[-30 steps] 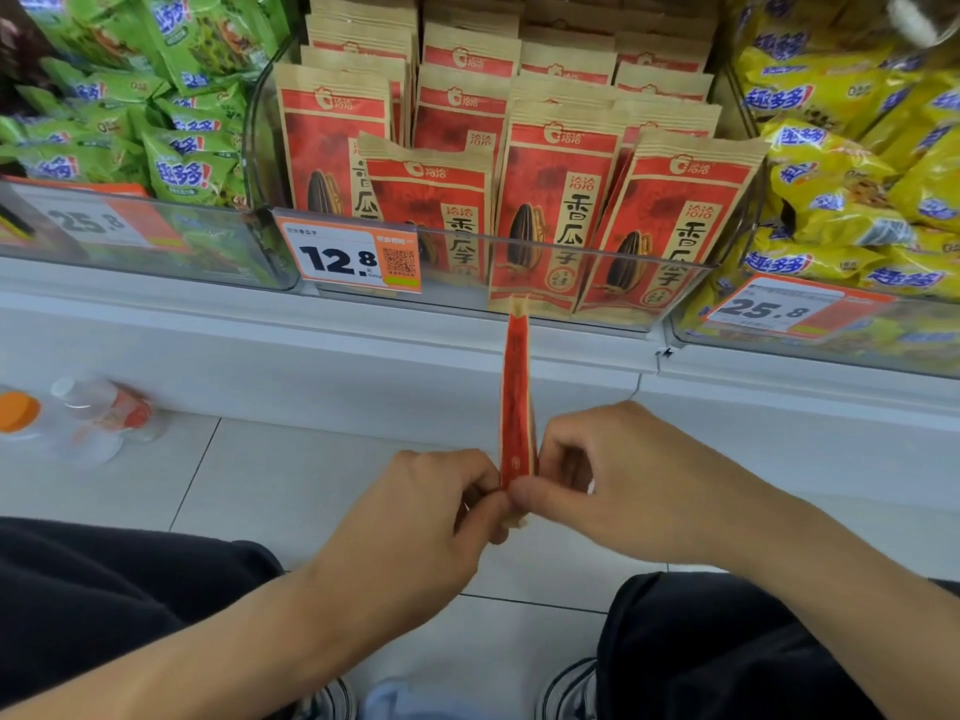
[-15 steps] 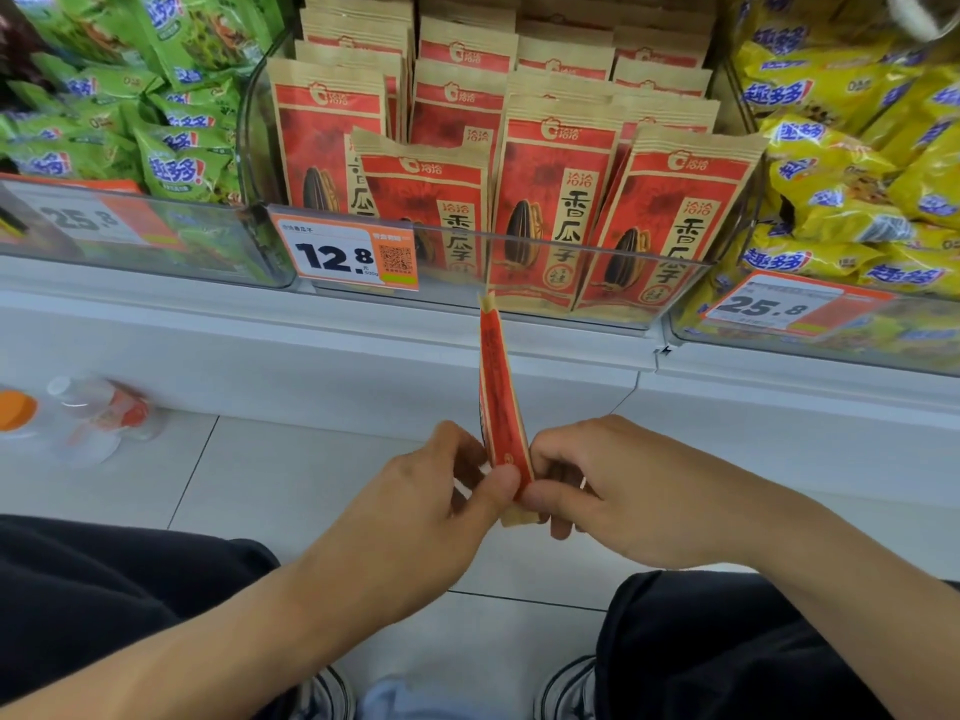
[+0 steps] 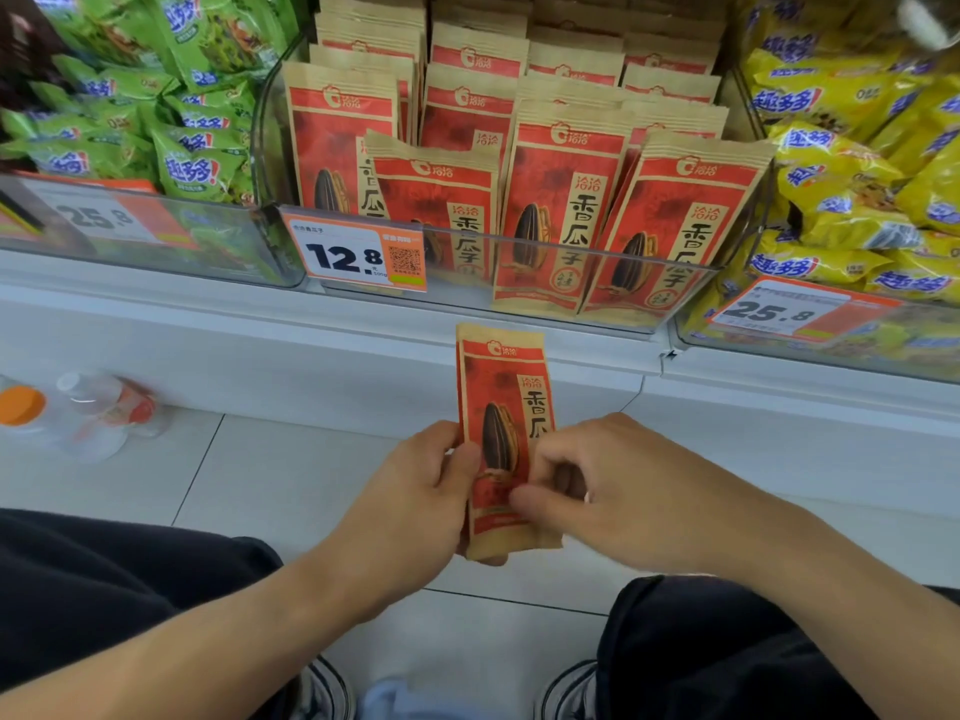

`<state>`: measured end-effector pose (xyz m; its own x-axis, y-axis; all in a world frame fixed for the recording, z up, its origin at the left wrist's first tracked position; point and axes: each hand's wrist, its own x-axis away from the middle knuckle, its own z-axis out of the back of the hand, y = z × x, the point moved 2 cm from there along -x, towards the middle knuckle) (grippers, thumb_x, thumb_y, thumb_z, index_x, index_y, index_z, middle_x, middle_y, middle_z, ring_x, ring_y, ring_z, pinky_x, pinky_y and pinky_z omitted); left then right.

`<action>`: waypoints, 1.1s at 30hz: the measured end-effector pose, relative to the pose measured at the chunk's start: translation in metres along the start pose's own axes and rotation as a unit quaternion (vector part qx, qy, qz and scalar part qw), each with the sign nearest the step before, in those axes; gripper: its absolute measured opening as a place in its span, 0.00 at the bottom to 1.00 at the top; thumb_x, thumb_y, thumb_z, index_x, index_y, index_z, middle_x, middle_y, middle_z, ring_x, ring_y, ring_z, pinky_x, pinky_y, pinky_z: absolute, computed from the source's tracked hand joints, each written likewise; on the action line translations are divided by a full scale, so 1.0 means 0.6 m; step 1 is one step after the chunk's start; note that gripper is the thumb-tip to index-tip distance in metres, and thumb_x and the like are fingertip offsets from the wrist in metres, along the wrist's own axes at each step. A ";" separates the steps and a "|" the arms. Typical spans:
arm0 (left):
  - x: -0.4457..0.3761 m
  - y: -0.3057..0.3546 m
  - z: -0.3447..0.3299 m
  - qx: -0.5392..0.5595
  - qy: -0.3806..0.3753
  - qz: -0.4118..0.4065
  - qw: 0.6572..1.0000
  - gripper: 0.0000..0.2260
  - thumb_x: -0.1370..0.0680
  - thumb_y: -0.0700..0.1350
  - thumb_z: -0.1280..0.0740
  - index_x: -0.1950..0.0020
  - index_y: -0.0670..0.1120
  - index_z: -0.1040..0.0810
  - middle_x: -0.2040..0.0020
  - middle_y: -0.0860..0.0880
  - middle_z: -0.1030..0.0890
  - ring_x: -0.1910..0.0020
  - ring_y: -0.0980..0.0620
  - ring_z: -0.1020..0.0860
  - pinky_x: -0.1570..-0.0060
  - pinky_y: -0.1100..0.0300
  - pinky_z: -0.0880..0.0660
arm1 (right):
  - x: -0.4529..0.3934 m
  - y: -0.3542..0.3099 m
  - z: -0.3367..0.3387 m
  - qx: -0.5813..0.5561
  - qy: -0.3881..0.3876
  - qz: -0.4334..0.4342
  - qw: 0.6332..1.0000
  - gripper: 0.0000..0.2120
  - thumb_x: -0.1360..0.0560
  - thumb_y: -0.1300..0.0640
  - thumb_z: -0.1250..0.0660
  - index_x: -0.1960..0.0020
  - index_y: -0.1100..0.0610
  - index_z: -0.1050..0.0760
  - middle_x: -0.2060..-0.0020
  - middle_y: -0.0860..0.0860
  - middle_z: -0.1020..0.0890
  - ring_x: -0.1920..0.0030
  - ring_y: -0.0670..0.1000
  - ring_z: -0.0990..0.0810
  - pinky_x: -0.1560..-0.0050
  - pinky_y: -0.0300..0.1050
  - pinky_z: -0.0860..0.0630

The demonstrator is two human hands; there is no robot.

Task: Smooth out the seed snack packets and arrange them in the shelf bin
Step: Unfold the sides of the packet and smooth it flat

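I hold one red and tan seed packet (image 3: pixel 501 402) upright below the shelf, its printed front turned toward me. My left hand (image 3: pixel 415 501) grips its left edge, thumb on the front. My right hand (image 3: pixel 613 485) pinches its right side, thumb pressed on the lower front. Above it, the clear shelf bin (image 3: pixel 571 262) holds several matching seed packets (image 3: pixel 561 200) standing upright in rows behind a 12.8 price tag (image 3: pixel 358 254).
Green snack bags (image 3: pixel 171 122) fill the bin on the left, yellow snack bags (image 3: pixel 852 163) the bin on the right. Two plastic bottles (image 3: pixel 78 413) lie on the tiled floor at left. My knees and shoes frame the bottom of the view.
The packet was edge-on to me between both hands; it has been turned so its front now faces me. The hands have shifted slightly apart along its sides.
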<state>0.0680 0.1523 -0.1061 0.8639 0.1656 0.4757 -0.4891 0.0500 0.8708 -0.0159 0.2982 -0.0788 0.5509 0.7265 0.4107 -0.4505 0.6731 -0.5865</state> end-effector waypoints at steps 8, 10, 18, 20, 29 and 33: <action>-0.011 0.003 0.014 -0.075 0.016 -0.055 0.996 0.13 0.16 0.39 0.45 0.53 0.44 0.22 0.62 0.44 0.16 0.69 0.49 0.18 0.71 0.61 0.22 | 0.003 0.040 0.058 -0.146 0.083 -0.104 0.980 0.12 0.24 0.42 0.33 0.46 0.49 0.25 0.55 0.45 0.15 0.59 0.44 0.15 0.56 0.46 0.17; -0.015 0.002 0.014 -0.104 0.028 -0.072 0.992 0.12 0.16 0.40 0.44 0.53 0.45 0.22 0.63 0.47 0.17 0.68 0.54 0.19 0.69 0.67 0.24 | 0.004 0.033 0.062 -0.237 0.113 -0.082 0.961 0.07 0.22 0.53 0.32 0.48 0.56 0.23 0.56 0.50 0.13 0.60 0.47 0.14 0.57 0.46 0.16; -0.008 0.017 0.009 -0.046 0.070 -0.149 0.985 0.19 0.24 0.53 0.34 0.36 0.68 0.33 0.47 0.65 0.21 0.49 0.69 0.22 0.58 0.75 0.26 | 0.006 0.020 0.052 -0.287 0.155 -0.047 0.944 0.09 0.27 0.55 0.27 0.54 0.59 0.22 0.61 0.53 0.14 0.64 0.53 0.14 0.61 0.48 0.16; -0.002 0.020 0.004 -0.044 0.039 -0.161 0.985 0.22 0.28 0.59 0.34 0.35 0.68 0.32 0.45 0.70 0.23 0.47 0.67 0.22 0.56 0.74 0.26 | 0.005 0.013 0.042 -0.302 0.160 -0.024 0.940 0.12 0.30 0.51 0.26 0.54 0.59 0.22 0.62 0.54 0.14 0.65 0.54 0.14 0.63 0.47 0.17; -0.002 0.008 0.002 -0.001 0.029 -0.126 0.992 0.13 0.28 0.66 0.33 0.50 0.60 0.27 0.50 0.57 0.17 0.53 0.56 0.17 0.60 0.63 0.20 | 0.000 0.001 0.024 -0.392 0.143 0.001 0.909 0.08 0.27 0.54 0.29 0.55 0.59 0.18 0.66 0.50 0.16 0.65 0.50 0.16 0.62 0.43 0.19; 0.004 0.011 -0.006 0.005 0.009 -0.133 0.991 0.19 0.23 0.66 0.41 0.54 0.49 0.30 0.57 0.49 0.19 0.57 0.47 0.18 0.54 0.49 0.20 | -0.001 -0.001 0.019 -0.435 0.125 -0.022 0.892 0.08 0.24 0.58 0.30 0.53 0.63 0.18 0.64 0.52 0.15 0.64 0.49 0.17 0.60 0.42 0.20</action>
<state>0.0662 0.1565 -0.0995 0.9601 0.1648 0.2261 -0.2422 0.0853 0.9665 -0.0238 0.2990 -0.0709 0.7431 0.5751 0.3420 0.2303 0.2601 -0.9377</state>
